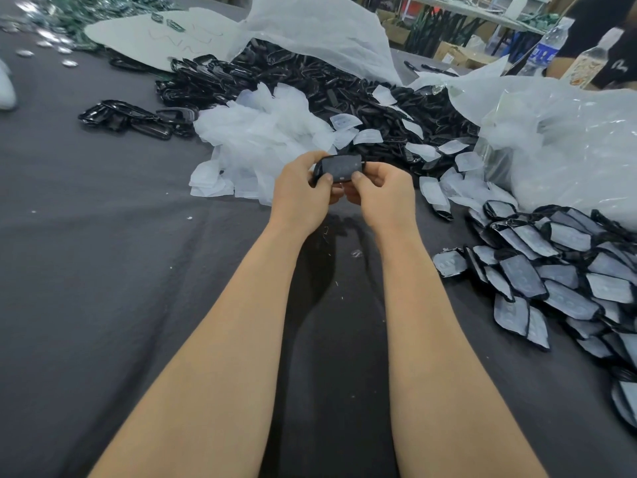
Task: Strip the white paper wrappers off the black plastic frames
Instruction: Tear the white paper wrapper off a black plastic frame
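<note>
I hold one black plastic frame (339, 167) in front of me above the dark cloth. My left hand (303, 191) grips its left end with thumb and curled fingers. My right hand (382, 189) pinches its right lower edge. The frame's face looks dark; I cannot tell whether wrapper is left on it. A pile of frames still in white paper wrappers (558, 274) lies to my right. Loose white wrappers (255, 146) are heaped just beyond my hands. Behind them is a large heap of bare black frames (317, 84).
The table is covered in dark grey cloth (103, 253). Clear plastic bags (568, 139) bulge at the right and back. A white sheet (144, 36) and green parts lie at the far left. Two bottles (548, 46) and another person's arm are at the far right.
</note>
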Tool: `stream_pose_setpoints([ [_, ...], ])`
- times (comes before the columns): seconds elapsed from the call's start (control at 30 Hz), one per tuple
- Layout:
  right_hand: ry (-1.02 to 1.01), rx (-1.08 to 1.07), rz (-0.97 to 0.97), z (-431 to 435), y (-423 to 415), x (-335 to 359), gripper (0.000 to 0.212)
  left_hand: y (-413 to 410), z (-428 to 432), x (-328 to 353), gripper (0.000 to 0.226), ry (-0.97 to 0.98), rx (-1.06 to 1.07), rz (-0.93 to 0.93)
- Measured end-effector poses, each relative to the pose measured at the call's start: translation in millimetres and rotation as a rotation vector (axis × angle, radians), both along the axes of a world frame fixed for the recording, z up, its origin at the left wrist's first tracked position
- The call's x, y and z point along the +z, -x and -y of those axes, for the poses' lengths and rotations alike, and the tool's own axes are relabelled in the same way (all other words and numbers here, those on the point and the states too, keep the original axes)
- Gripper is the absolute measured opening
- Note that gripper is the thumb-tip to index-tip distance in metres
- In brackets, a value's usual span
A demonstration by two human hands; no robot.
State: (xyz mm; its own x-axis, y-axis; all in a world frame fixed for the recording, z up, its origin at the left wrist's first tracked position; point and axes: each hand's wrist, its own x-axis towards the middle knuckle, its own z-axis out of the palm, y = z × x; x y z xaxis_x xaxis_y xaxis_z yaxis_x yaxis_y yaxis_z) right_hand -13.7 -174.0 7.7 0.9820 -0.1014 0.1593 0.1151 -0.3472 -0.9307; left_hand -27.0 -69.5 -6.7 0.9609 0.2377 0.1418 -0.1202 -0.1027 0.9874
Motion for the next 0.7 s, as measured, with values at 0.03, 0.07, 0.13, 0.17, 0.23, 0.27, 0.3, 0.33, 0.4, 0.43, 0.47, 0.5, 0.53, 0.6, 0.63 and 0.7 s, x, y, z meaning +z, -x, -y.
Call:
stream_pose_setpoints([
  [0.03,0.005,-0.004,-0.004,0.9,-0.1,-0.2,0.016,0.0,0.0,0.2,0.033,-0.007,-0.009,-0.001],
  [0.07,0.016,-0.008,-0.009,1.2,-0.3,-0.1,0.018,0.1,-0.1,0.3,0.034,-0.013,-0.016,-0.002],
  [0.13,0.024,-0.01,-0.02,0.5,0.4,0.7,0.022,0.1,-0.5,0.2,0.034,-0.026,-0.022,-0.007],
  [0.17,0.021,-0.012,-0.023,0.1,0.5,1.1,0.023,0.1,-0.4,0.0,0.034,-0.03,-0.023,-0.009],
  [0.23,0.016,-0.021,-0.026,-0.6,1.7,2.4,0.019,0.1,0.0,-0.4,0.034,-0.024,-0.022,-0.012],
  [0.27,0.017,-0.022,-0.028,-0.8,2.8,3.2,0.015,0.8,0.6,-0.3,0.033,-0.016,-0.023,-0.013],
  [0.3,0.021,-0.02,-0.032,-0.9,3.5,3.3,0.011,1.6,1.1,-0.4,0.031,-0.008,-0.026,-0.012],
  [0.33,0.025,-0.018,-0.036,-1.1,4.2,3.6,0.008,2.2,1.4,-0.5,0.029,-0.001,-0.028,-0.01],
  [0.4,0.019,-0.022,-0.043,-0.7,5.3,4.7,0.004,3.6,2.3,-0.2,0.024,0.019,-0.026,-0.008],
  [0.43,0.005,-0.026,-0.042,-0.3,5.4,5.4,0.003,4.3,2.8,0.2,0.022,0.039,-0.019,-0.007],
  [0.47,-0.01,-0.027,-0.042,-0.1,5.9,6.4,0.003,5.3,3.5,0.8,0.019,0.057,-0.01,-0.004],
  [0.5,-0.021,-0.027,-0.039,0.0,6.8,7.7,0.003,6.7,4.4,1.9,0.016,0.068,0.0,0.005],
  [0.53,-0.026,-0.029,-0.038,0.1,8.6,9.1,0.004,8.2,5.6,3.2,0.015,0.075,0.01,0.019],
  [0.6,-0.052,-0.045,-0.033,2.1,11.8,10.9,0.01,10.2,8.9,6.0,0.016,0.093,0.023,0.047],
  [0.63,-0.069,-0.059,-0.029,4.7,13.9,12.3,0.014,10.5,11.9,7.7,0.02,0.094,0.02,0.053],
  [0.7,-0.081,-0.105,-0.022,14.8,17.8,15.8,0.014,10.3,21.7,13.9,0.025,0.056,-0.013,0.062],
])
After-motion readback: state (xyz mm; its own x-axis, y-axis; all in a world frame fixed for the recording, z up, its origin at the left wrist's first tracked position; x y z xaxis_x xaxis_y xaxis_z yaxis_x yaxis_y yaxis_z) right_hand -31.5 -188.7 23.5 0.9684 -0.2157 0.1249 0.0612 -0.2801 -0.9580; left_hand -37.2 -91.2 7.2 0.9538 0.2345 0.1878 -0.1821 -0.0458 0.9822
